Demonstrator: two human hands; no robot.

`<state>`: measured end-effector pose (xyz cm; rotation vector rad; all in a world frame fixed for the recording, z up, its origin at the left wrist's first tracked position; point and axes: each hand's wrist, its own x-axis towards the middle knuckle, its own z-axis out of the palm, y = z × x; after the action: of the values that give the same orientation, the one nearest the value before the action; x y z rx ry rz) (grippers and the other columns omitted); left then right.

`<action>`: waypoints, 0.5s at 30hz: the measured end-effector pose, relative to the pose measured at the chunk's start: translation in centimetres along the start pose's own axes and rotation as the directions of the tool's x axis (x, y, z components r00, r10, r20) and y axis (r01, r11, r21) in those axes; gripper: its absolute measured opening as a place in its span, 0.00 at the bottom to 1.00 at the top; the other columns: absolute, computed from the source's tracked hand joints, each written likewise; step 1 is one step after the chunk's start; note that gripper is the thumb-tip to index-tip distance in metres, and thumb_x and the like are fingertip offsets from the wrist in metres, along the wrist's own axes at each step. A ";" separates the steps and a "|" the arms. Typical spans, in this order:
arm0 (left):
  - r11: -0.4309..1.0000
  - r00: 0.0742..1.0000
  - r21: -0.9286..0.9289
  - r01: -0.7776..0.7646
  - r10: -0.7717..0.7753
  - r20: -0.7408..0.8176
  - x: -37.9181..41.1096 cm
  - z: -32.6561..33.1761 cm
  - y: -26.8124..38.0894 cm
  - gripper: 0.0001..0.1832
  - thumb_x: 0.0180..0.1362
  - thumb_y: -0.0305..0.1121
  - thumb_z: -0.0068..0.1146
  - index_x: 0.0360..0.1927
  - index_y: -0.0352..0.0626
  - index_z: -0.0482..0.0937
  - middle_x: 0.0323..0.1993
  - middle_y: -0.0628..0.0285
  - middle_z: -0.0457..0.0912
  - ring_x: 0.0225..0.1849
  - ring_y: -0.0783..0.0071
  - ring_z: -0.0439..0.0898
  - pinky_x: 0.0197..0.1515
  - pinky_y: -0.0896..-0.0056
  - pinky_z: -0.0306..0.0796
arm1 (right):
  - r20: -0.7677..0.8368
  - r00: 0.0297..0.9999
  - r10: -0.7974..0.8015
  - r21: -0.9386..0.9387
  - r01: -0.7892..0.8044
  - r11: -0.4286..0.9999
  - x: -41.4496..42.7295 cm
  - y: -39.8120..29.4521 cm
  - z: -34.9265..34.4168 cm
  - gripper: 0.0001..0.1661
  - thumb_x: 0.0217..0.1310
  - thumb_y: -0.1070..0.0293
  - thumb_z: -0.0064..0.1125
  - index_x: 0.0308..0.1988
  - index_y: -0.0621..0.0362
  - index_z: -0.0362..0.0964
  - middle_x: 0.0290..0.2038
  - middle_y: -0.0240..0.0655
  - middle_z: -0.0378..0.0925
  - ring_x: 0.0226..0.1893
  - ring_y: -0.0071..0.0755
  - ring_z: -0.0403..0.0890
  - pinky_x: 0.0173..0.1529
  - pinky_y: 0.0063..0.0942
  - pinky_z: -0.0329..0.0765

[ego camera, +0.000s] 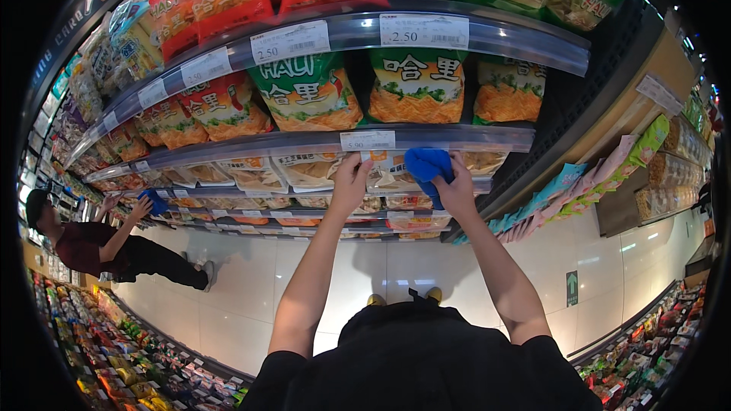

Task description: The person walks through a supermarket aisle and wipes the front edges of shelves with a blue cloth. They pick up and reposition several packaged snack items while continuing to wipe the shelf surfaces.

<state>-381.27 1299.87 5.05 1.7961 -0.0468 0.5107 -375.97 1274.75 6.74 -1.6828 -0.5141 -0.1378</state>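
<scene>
A blue cloth (427, 174) is bunched in my right hand (456, 185), just below the edge of a store shelf. My left hand (350, 182) is at the same shelf edge, with its fingertips by the lower rim of a price tag (367, 141); whether it pinches anything I cannot tell. Between and behind the hands stand clear packs of crackers (308, 171) on the shelf below. Above them sit green and orange Hali snack bags (418, 87).
A co-worker (97, 245) stands at the left by the same shelving, holding another blue cloth (154, 202). Hanging packets (571, 188) line the shelf end at right. Low racks of packaged goods (143, 365) stand behind me, across the tiled floor (245, 297).
</scene>
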 end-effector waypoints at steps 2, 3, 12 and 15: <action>1.000 1.000 -0.031 0.006 -0.006 -0.004 -0.3 0.4 -0.2 0.09 0.72 0.30 0.54 0.45 0.33 0.78 0.34 0.62 0.72 0.34 0.74 0.68 0.40 0.72 0.66 | -0.008 1.000 0.010 -0.008 -0.010 1.000 -0.2 -0.1 0.0 0.18 0.52 0.82 0.64 0.46 0.69 0.77 0.48 0.41 0.72 0.50 0.45 0.76 0.58 0.33 0.72; 0.999 1.000 -0.045 0.009 -0.010 -0.006 -0.6 0.5 -0.3 0.09 0.72 0.30 0.54 0.45 0.33 0.78 0.34 0.62 0.72 0.34 0.73 0.68 0.41 0.72 0.66 | -0.002 1.000 0.020 -0.012 -0.020 1.000 -0.4 -0.4 0.0 0.18 0.52 0.82 0.64 0.46 0.69 0.76 0.48 0.41 0.72 0.50 0.44 0.76 0.58 0.33 0.72; 1.000 1.000 -0.005 -0.014 0.014 -0.003 -2.4 0.1 -0.2 0.07 0.71 0.29 0.53 0.40 0.33 0.75 0.33 0.62 0.67 0.34 0.73 0.66 0.40 0.73 0.64 | 0.045 0.994 0.100 0.112 -0.105 0.988 -2.0 -1.6 -0.3 0.18 0.53 0.84 0.61 0.46 0.71 0.75 0.52 0.41 0.73 0.52 0.43 0.78 0.58 0.34 0.73; 1.000 1.000 -0.011 -0.017 0.017 0.004 -2.5 0.1 -0.4 0.07 0.72 0.29 0.53 0.41 0.34 0.75 0.33 0.62 0.67 0.34 0.72 0.66 0.40 0.73 0.64 | 0.066 0.990 0.121 0.142 -0.130 0.981 -2.0 -1.2 -0.4 0.18 0.53 0.85 0.60 0.47 0.71 0.74 0.52 0.41 0.74 0.52 0.43 0.79 0.59 0.34 0.73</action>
<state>-383.34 1299.35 3.75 1.7872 -0.0683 0.5178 -378.15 1273.93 7.17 -1.5735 -0.4480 0.0391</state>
